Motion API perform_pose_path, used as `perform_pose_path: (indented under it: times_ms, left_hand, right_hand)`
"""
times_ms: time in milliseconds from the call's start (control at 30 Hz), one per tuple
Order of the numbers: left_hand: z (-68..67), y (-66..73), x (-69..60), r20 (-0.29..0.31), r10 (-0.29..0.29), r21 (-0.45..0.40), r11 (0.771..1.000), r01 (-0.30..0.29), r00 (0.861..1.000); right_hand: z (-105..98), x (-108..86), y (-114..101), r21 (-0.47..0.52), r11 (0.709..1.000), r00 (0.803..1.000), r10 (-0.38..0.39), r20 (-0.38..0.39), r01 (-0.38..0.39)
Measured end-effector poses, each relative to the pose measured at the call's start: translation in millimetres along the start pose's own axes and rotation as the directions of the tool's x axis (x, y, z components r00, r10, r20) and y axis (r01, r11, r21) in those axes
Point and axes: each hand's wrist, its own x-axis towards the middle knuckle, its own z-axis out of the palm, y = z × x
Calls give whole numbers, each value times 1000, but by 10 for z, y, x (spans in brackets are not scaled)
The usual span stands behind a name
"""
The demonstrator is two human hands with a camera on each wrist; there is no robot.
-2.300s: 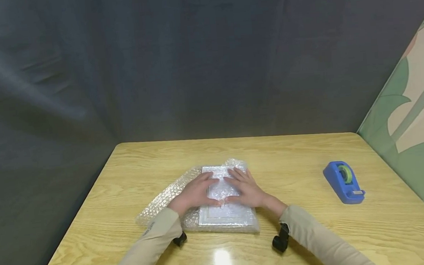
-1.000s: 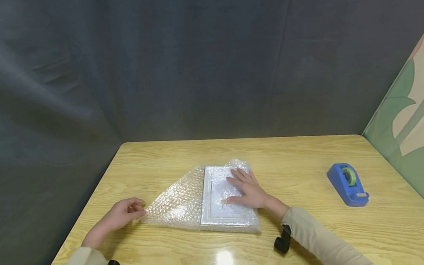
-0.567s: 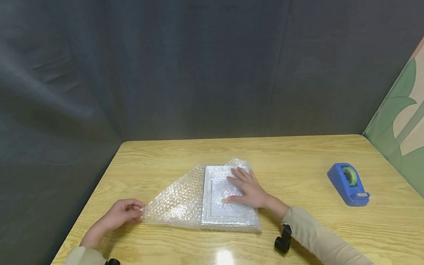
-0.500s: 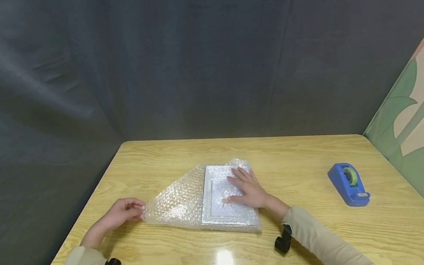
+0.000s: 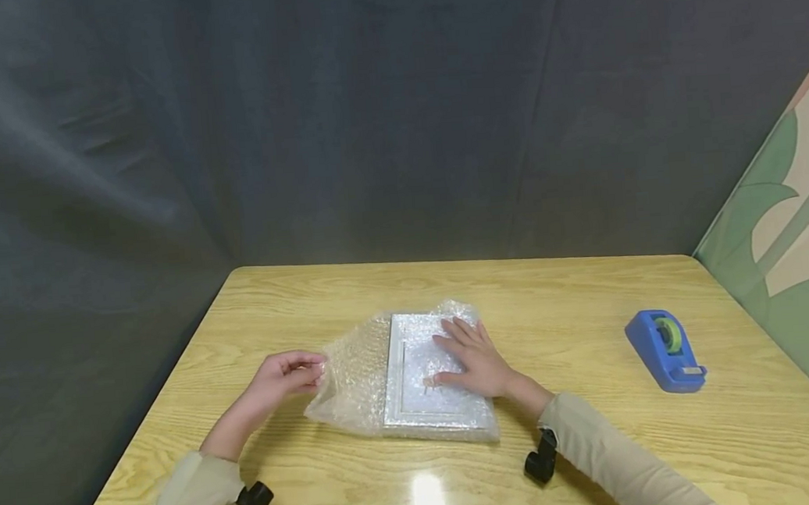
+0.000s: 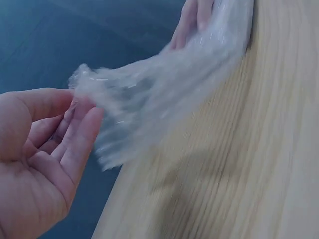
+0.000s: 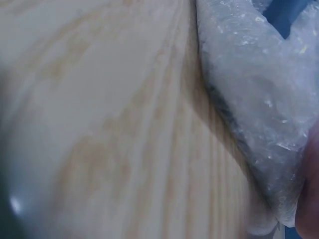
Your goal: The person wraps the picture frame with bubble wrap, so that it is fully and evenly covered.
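A white picture frame [image 5: 422,398] lies on the table, covered by clear bubble wrap [image 5: 357,381]. To its left a loose flap of the wrap rises off the table. My left hand [image 5: 283,380] pinches the end of this flap between thumb and fingers; the left wrist view shows the bubble wrap [image 6: 144,94] hanging from the fingertips, blurred. On the right part of the wrapped frame my right hand [image 5: 477,362] rests with its fingers spread. In the right wrist view the wrapped edge [image 7: 259,89] fills the right side, and only a bit of the hand shows.
A blue tape dispenser [image 5: 665,352] with a green-rimmed roll stands at the right of the wooden table [image 5: 555,297]. Behind the table hangs a dark curtain [image 5: 382,129]. A patterned wall covering [image 5: 792,257] borders the right side.
My left hand left the frame, took hold of the flap's far left end, and has now lifted it and brought it rightward. The right hand has stayed on the frame.
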Motion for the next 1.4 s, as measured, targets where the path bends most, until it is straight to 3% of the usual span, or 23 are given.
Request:
perform_pose_path:
  times_ms: [233, 367, 533, 700, 800, 967, 1167, 1300, 1400]
  left_hand:
    - [402, 65, 204, -4, 79, -14, 997, -79, 997]
    - [641, 97, 299, 28, 135, -34, 990, -134, 990]
    - [945, 129, 387, 85, 164, -30, 986, -162, 983]
    - [1229, 83, 436, 148, 198, 79, 974, -211, 969]
    - [1356, 30, 452, 184, 232, 173, 949, -264, 955]
    - [1485, 11, 447, 210, 283, 280, 900, -334, 936]
    - [1566, 37, 427, 243, 268, 350, 872, -342, 932]
    - [1565, 33, 394, 241, 261, 344, 878, -333, 935]
    - [1516, 26, 354, 149, 294, 328, 886, -327, 944]
  right_hand:
    - [4, 1, -10, -23, 1000, 1000, -9, -8, 9]
    - [-1, -1, -20, -31, 1000, 1000, -3, -5, 3]
    - [-2, 4, -34, -36, 999, 999, -8, -31, 6]
    - [-4, 11, -50, -15, 1000, 999, 7, -38, -8]
    - [-6, 11, -56, -3, 1000, 999, 17, -33, -17]
    - [-20, 7, -54, 1, 1000, 999, 24, -41, -24]
    - [-21, 6, -46, -28, 999, 999, 19, -31, -20]
    - [-20, 2, -50, -42, 999, 1000, 15, -24, -16]
    - [-11, -2, -51, -43, 999, 1000, 13, -21, -14]
